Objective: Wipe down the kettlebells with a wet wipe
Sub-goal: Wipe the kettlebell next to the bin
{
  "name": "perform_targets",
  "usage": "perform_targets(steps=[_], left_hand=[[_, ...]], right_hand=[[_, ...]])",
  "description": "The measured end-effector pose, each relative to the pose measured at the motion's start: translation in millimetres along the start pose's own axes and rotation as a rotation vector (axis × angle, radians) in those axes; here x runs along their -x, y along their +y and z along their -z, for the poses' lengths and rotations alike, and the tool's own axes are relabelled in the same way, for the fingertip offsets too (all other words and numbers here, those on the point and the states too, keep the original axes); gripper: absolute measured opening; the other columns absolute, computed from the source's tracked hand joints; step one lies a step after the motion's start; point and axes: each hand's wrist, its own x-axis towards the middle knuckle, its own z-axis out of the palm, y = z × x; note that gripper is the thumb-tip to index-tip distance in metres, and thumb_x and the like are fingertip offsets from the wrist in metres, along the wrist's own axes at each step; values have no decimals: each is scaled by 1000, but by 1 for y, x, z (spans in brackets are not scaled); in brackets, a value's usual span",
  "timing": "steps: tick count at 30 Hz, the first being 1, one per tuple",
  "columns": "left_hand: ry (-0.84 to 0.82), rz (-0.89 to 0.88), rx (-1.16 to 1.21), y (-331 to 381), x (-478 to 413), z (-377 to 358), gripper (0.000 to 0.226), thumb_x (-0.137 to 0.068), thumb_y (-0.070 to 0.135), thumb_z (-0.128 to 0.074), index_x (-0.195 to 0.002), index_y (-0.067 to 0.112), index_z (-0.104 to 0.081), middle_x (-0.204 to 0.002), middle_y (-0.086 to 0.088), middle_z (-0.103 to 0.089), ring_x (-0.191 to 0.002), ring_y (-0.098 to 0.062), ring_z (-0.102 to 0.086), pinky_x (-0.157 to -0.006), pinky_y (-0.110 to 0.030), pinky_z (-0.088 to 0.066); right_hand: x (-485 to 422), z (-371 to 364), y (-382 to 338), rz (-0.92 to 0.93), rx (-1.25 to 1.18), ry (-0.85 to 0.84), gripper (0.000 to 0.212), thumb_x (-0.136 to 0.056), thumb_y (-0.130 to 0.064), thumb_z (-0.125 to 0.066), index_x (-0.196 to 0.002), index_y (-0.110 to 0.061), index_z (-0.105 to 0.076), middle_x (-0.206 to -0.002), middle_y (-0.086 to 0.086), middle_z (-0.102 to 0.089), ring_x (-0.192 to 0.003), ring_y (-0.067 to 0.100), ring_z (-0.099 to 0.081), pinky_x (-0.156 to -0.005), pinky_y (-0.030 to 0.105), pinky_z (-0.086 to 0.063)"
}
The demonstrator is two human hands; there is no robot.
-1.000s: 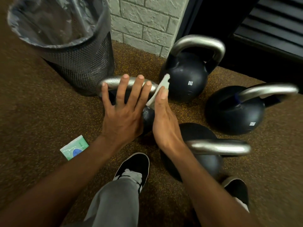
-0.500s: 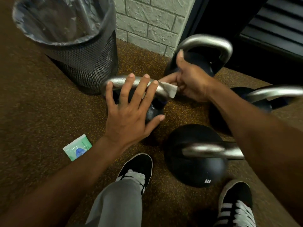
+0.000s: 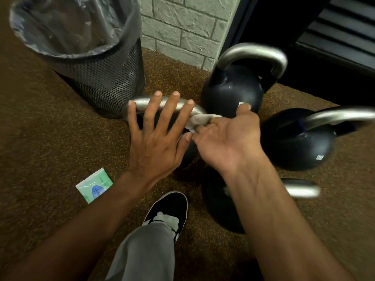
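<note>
Several black kettlebells with silver handles stand on the brown gym floor. My left hand (image 3: 156, 142) lies flat with spread fingers on the nearest left kettlebell, its fingers over the silver handle (image 3: 140, 104). My right hand (image 3: 225, 138) holds a crumpled white wet wipe (image 3: 197, 121) in its curled fingers against the right end of that handle. Another kettlebell (image 3: 233, 92) stands behind, one (image 3: 298, 142) to the right, and a fourth (image 3: 219, 207) is mostly hidden under my right forearm.
A black mesh waste bin (image 3: 105, 78) with a plastic liner stands at the back left. A green wet-wipe packet (image 3: 94, 185) lies on the floor left of my left arm. My shoe (image 3: 168, 207) is below. A brick wall (image 3: 182, 27) is behind.
My right hand has swung back from behind the handle's right end to its near side, palm turned up, still holding the wipe there. My left hand stays on the kettlebell.
</note>
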Motion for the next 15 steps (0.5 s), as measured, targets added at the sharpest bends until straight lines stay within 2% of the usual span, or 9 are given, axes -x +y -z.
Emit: perform_targets(steps=[3,5,7,12,15], left_hand=[[12,8,-4,0,0,-1,56,-107,45,-35,-159,26,-34,-164,-8,-35,-150,-33,-27,-117,-70,-16],[12,17,-19,1,0,-3,55,-107,45,-33,-159,26,-34,-163,-8,-37,-150,-33,-27,-117,-70,-16],[12,18,-23,1,-1,-6,57,-108,48,-28,-159,26,-35,-162,-8,-38,-150,-33,-27,-117,-70,-17],[21,-4,-18,-1,-1,-8,63,-105,56,-19,-159,25,-34,-161,-9,-39,-149,-33,-28,-116,-71,-18],[28,-10,-28,-2,-1,-8,63,-105,54,-18,-159,25,-34,-161,-8,-39,-149,-32,-28,-116,-70,-17]], right_hand=[[-8,2,-9,-89,-237,26,96,-98,-66,-29,-154,11,-18,-154,38,-31,-149,43,-28,-126,48,-13],[-3,11,-7,-94,-305,-3,93,-101,-63,-26,-155,11,-13,-156,39,-26,-151,44,-20,-127,49,-7],[5,19,-8,-111,-377,-20,91,-103,-61,-23,-152,14,-14,-153,42,-27,-151,45,-19,-126,51,-6],[10,21,-15,-143,-361,34,100,-99,-67,-23,-146,20,-20,-148,45,-31,-149,49,-22,-126,54,-7],[0,18,-9,-190,-390,-11,111,-93,-77,-28,-149,19,-22,-143,48,-36,-146,50,-29,-125,53,-14]])
